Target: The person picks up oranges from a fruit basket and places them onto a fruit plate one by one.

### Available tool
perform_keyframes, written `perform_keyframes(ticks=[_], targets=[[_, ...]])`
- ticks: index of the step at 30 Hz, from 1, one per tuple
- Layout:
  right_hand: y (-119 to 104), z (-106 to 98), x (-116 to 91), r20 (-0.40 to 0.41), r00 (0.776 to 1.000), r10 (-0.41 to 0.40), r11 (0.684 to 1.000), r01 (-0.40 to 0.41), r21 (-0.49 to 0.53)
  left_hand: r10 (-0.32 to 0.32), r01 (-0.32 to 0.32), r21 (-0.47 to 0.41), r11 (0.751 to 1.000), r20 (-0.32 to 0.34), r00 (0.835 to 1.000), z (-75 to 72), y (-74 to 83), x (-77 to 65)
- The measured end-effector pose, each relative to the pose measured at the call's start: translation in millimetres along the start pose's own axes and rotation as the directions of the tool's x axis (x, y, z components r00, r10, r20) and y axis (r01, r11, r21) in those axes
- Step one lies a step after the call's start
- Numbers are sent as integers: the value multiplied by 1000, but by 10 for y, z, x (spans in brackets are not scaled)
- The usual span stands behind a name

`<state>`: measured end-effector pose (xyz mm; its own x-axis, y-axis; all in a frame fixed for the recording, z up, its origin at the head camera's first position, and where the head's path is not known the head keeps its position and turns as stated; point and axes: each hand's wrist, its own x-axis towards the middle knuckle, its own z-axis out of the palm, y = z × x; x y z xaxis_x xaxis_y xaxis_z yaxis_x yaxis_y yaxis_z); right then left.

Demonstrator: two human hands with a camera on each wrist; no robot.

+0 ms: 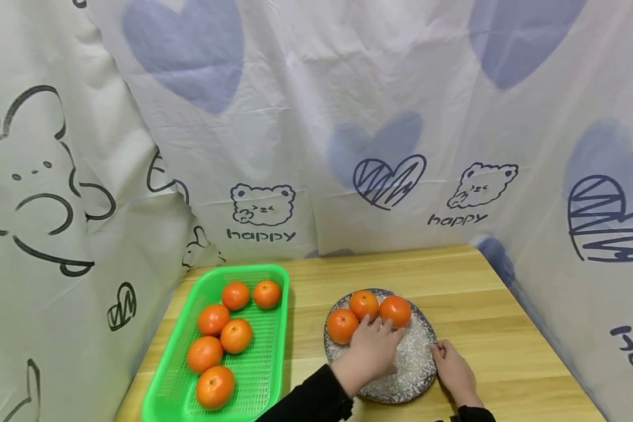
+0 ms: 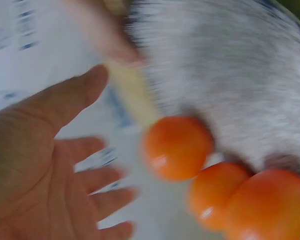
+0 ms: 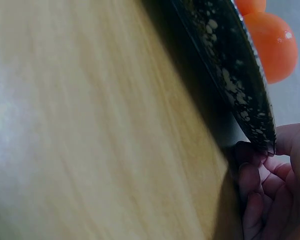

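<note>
A round speckled grey plate (image 1: 417, 351) with a dark rim bears three oranges, among them a left one (image 1: 342, 326), a back one (image 1: 364, 305) and a right one (image 1: 395, 311). Over the plate, my left hand (image 1: 371, 351) reaches across with its fingers spread beside these fruits. The left wrist view shows that hand (image 2: 55, 165) with nothing in its palm, apart from the nearest orange (image 2: 177, 147). My right hand (image 1: 455, 372) pinches the plate's right rim between thumb and fingers. Seen from the right wrist, the fingertips lie under the dark plate edge (image 3: 235, 80).
Left of the plate stands a green plastic basket (image 1: 283, 351) holding several oranges, one of them near its front (image 1: 215, 387). Both sit on a wooden table (image 1: 485, 305). A white printed cloth (image 1: 306, 146) hangs behind and along the sides.
</note>
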<state>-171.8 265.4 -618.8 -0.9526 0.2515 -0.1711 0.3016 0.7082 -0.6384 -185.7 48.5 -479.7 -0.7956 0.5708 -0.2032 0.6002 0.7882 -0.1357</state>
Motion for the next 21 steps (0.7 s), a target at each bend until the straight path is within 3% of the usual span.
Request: perform_keyframes(ticks=[3,5,7,10,13,15,17,21], targets=[[16,-16,-12,-8,1000,7,1000,-7,-8,-19,14,-141,990,-32,999,-89,-155,-298],[26,-18,-13,-7,1000,11,1000,-12,-11,-49,24,-260,965,-87,995,-97,-324,-487],[24,-17,-20,1,1000,16,1000,-16,-10,-110,47,-345,937,-164,980,-63,-547,-658],[22,-6,-21,4,1000,14,1000,-14,-8,-247,120,-429,895,-253,935,45,-949,-900],[20,-1,-23,6,1000,9,1000,-9,-6,-412,265,-445,855,-273,869,213,-1363,-1145],[28,-8,-18,5,1000,5,1000,-5,-8,-510,372,-461,806,-221,831,350,-1602,-1313],[32,-30,-12,1,1000,3,1000,-3,-12,-586,467,-482,742,-127,801,486,-1792,-1477],[38,-81,10,-10,1000,-5,1000,5,-17,-641,605,-509,613,128,757,681,-2030,-1735]])
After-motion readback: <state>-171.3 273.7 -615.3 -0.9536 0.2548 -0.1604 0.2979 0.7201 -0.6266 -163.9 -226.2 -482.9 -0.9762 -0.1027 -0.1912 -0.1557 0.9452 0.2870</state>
